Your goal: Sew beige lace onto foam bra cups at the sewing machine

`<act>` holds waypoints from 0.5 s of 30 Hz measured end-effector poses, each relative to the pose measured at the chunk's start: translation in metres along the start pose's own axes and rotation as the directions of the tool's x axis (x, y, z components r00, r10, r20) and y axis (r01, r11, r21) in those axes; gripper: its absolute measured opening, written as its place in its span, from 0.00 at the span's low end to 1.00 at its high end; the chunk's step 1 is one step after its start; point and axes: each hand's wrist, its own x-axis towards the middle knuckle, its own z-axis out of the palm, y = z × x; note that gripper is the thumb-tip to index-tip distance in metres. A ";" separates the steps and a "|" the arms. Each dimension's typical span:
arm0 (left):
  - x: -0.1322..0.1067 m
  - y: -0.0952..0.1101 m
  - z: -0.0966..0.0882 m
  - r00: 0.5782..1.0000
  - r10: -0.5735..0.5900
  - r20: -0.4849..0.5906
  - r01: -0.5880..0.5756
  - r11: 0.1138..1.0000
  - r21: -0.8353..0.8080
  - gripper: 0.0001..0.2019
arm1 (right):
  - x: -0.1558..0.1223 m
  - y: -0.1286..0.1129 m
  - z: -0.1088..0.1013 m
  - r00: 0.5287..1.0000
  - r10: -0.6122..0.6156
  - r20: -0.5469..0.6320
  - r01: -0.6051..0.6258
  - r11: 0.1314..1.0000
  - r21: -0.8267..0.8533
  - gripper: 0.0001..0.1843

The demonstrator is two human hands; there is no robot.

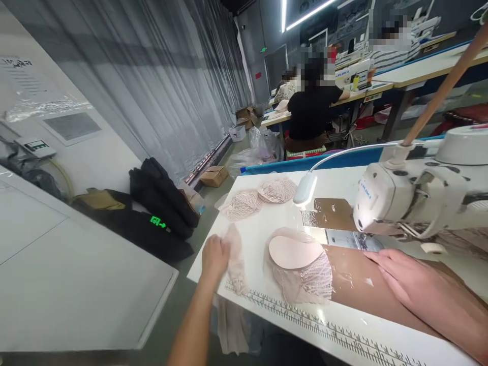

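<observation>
The strip (235,256) of pale lace lies at the left end of the table (263,239), its near end reaching the ruler (305,320) along the front edge. The left hand (215,256) has its fingers curled tight on the strip's left side, pinching it. To the right, between the hands, a smooth pink cup (295,252) rests on a lace panel (314,279), just beside a brown sheet (366,274). The right hand (407,277) lies flat on that sheet, fingers stretched toward the sewing machine (404,195), grasping nothing that shows. Behind the strip sit two lace pieces (244,204), touching, with a lit lamp (305,189) to their right. Pale cloth (234,325) hangs below the front edge. Beyond the table, a person in a black top (314,114) sits at another workstation; a grey curtain (171,76) hangs at left.
</observation>
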 end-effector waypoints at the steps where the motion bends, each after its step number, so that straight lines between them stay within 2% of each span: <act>1: -0.003 -0.012 -0.001 1.000 -0.018 -0.010 0.017 1.000 -0.021 0.12 | 0.001 0.000 -0.001 1.000 -0.001 0.006 0.001 1.000 0.010 0.17; 3: -0.011 -0.024 -0.004 0.999 -0.030 -0.022 0.028 0.997 -0.068 0.10 | 0.002 0.001 -0.003 1.000 -0.003 0.006 0.002 0.999 0.032 0.18; 5: -0.022 -0.022 -0.010 0.998 -0.045 -0.039 0.040 0.991 -0.126 0.11 | 0.003 0.001 -0.007 1.000 -0.007 -0.006 0.007 0.998 0.068 0.19; 8: -0.042 0.001 -0.024 0.996 -0.060 -0.066 0.044 0.976 -0.213 0.13 | 0.003 -0.014 -0.022 1.000 -0.030 -0.004 0.030 0.987 0.157 0.17; 10: -0.057 0.024 -0.030 0.996 -0.035 -0.080 0.010 0.953 -0.302 0.12 | 0.001 -0.041 -0.037 0.999 -0.023 0.045 0.010 0.966 0.259 0.15; 11: -0.064 0.037 -0.032 0.996 -0.005 -0.089 -0.029 0.923 -0.383 0.11 | -0.001 -0.059 -0.044 0.992 -0.009 0.127 -0.034 0.943 0.330 0.16; 13: -0.078 0.065 -0.029 0.988 0.121 -0.095 -0.152 0.860 -0.488 0.08 | -0.004 -0.098 -0.054 0.949 0.027 0.315 -0.198 0.826 0.527 0.26; 15: -0.089 0.092 -0.020 0.957 0.283 -0.069 -0.272 0.784 -0.559 0.07 | -0.006 -0.131 -0.055 0.890 -0.012 0.455 -0.356 0.606 0.712 0.39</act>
